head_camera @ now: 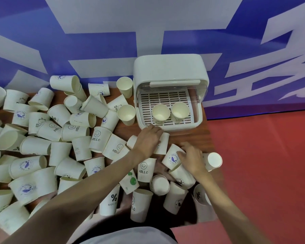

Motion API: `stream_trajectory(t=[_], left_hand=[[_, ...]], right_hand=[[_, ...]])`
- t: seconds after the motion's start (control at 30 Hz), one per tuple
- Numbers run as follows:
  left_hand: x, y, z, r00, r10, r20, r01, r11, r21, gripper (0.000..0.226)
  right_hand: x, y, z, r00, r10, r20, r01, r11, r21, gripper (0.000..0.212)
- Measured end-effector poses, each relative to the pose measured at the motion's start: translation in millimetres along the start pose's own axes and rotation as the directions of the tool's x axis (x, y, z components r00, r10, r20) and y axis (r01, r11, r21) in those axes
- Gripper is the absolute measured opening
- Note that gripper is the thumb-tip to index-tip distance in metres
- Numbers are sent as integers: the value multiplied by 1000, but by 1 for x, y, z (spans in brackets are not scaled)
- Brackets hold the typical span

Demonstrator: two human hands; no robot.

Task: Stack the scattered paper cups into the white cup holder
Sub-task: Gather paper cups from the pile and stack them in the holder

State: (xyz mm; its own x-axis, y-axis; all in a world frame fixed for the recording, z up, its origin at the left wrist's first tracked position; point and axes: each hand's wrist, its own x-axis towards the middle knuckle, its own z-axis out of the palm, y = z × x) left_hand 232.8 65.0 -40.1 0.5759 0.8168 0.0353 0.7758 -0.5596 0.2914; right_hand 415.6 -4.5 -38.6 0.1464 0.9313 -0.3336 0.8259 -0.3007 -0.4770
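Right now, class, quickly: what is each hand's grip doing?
Left hand: fingers curled over a lying paper cup, gripping it.
Right hand: fingers spread on a whale-print cup; grip cannot be told.
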Motion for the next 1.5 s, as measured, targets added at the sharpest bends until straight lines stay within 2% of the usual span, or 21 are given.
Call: stream_trajectory(t=[0.13, 0.27, 0.43, 0.6, 0.8, 0.97, 1.1, 1.33, 1.5], left_hand=[[1, 3, 5, 997, -45, 60, 44, 999, 21, 43], [0, 5, 7, 990, -116, 77, 121, 991, -62, 48], [1, 2, 1, 975, -197, 102, 211, 963, -165, 47], [-7, 0, -11, 985, -168, 44, 173, 960, -220, 18], [-19, 9, -43, 987, -14, -162, -30, 964, -264, 13], [-9, 12, -75, 911, 2, -412, -96, 973, -208, 9], [8, 3, -79, 884, 50, -464, -87, 994, -60, 7], [21, -14, -61, 929, 56, -366, -46, 998, 36, 11], [32, -24, -47, 953, 23, -302, -14, 999, 29, 16]], right_hand=[[2, -2, 6, 999, 45, -5, -44, 990, 134, 32], [3, -8, 7, 995, 93, -41, -76, 947, 311, 28], [0, -13, 0, 990, 59, -130, -6, 926, 379, 26], [-8, -12, -20, 949, -106, -296, 182, 953, 244, 26], [-3, -19, -51, 848, -191, -494, 297, 944, 146, 23], [15, -28, -65, 711, -293, -639, 427, 902, 61, 16], [44, -26, -61, 628, -381, -678, 505, 863, -18, 13], [77, -26, -45, 642, -430, -635, 485, 869, -98, 14], [86, -25, -32, 706, -425, -566, 442, 889, -116, 16]])
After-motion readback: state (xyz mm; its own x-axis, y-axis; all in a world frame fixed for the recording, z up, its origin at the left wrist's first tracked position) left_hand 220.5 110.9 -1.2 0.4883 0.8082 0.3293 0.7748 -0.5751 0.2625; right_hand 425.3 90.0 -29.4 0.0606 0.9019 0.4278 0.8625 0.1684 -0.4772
